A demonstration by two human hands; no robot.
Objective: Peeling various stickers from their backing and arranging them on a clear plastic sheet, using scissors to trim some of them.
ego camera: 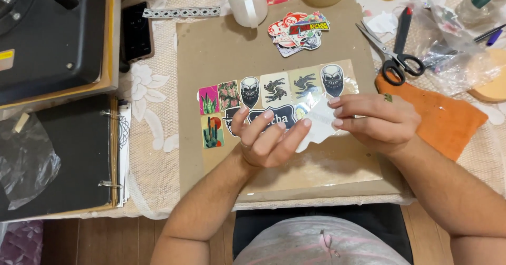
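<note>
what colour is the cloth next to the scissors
Orange: the cloth lies just below the black-handled scissors, clearest in the head view.

Head camera, looking steeply down, close over table

Bright, even overhead light, soft shadows, mild glare on the clear plastic sheet, slight blur throughout.

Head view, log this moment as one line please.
left hand: open, fingertips at white backing sheet | right hand: pinching sheet edge | under: sticker rows on cardboard | nearby: scissors
</note>
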